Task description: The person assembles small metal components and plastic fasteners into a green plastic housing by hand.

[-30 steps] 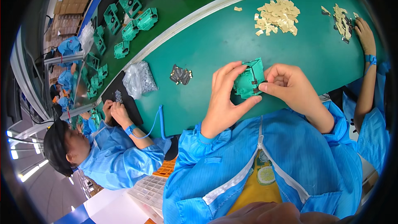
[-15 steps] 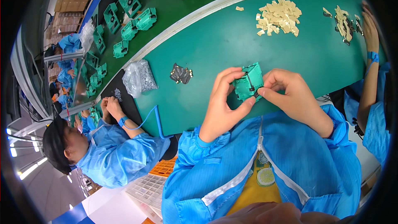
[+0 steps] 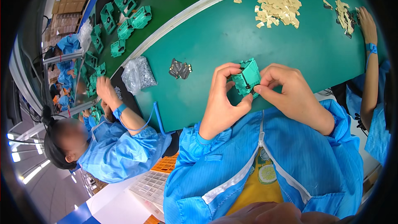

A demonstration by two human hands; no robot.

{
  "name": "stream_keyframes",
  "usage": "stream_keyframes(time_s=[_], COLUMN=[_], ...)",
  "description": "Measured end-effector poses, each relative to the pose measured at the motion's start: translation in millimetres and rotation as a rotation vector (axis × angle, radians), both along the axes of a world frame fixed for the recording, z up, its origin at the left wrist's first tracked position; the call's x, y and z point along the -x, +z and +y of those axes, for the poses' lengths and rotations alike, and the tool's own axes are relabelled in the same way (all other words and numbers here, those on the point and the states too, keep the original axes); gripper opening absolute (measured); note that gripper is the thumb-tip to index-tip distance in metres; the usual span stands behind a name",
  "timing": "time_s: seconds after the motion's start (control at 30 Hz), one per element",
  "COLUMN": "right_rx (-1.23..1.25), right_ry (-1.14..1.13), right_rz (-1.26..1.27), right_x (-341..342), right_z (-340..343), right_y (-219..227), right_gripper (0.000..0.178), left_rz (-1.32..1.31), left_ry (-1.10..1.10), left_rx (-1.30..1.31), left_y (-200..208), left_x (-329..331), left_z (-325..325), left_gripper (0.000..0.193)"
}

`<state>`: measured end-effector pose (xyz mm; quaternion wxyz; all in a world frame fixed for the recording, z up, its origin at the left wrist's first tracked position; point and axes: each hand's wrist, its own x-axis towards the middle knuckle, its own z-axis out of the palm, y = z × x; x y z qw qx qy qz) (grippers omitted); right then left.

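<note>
A small open green plastic housing (image 3: pixel 253 69) is held above the near side of the bench, tilted. My left hand (image 3: pixel 222 105) grips it from the left, fingers behind and thumb at its lower edge. A thin black strip (image 3: pixel 245 79) runs down inside the housing. My right hand (image 3: pixel 294 93) is closed in a pinch at the lower right corner, where a small black part shows at the thumb tip. My fingers hide most of that part.
On the green bench (image 3: pixel 207 49) lie black flat parts (image 3: pixel 180 69), a clear bag of small metal pieces (image 3: pixel 141 74) and a pile of cream paper pieces (image 3: pixel 278 9). Green housings (image 3: pixel 124 0) stand on the belt beyond. Co-workers sit left (image 3: pixel 120 149) and right (image 3: pixel 369 33).
My hands stay on the housing, which has turned slightly, with my right fingertips still at its corner. The left co-worker's hand has risen toward the belt. The whole view has shifted a little.
</note>
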<state>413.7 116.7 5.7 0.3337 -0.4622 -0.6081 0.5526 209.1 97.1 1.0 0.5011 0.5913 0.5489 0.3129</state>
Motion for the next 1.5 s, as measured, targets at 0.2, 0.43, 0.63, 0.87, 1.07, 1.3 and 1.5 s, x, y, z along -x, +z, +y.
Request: stream_keyframes(time_s=[0.2,0.43,0.63,0.87,1.07,1.3,1.5], right_rx=[-0.005,-0.02,-0.016,-0.023,0.072,0.391,0.369], right_ry=[-0.013,-0.014,-0.022,-0.032,-0.022,-0.011,-0.036], right_rz=[0.01,0.007,0.021,0.038,0.124,0.434,0.558], right_x=[2.4,3.6,4.9,4.9,4.7,-1.0,9.9], right_z=[-0.5,0.1,0.1,2.6,3.4,11.2,11.7], right_y=[-2.1,-3.4,-2.9,-0.2,-7.1,-13.6,-15.2], right_gripper=[0.015,0.015,0.015,0.014,0.02,0.033,0.028], left_rz=[-0.016,-0.054,-0.054,-0.067,-0.154,-0.278,-0.288], left_ry=[0.017,0.026,0.036,0.032,0.035,0.052,0.025], left_rx=[0.019,0.027,0.032,0.018,0.053,0.096,0.067], left_y=[-1.6,-5.3,-2.7,-2.9,-7.6,-7.8,-2.4], left_x=[-2.4,-2.1,-3.2,-3.2,0.8,1.9,7.8], left_z=[1.3,1.9,2.3,4.1,0.4,-2.2,-3.7], left_gripper=[0.058,0.056,0.055,0.056,0.057,0.055,0.065])
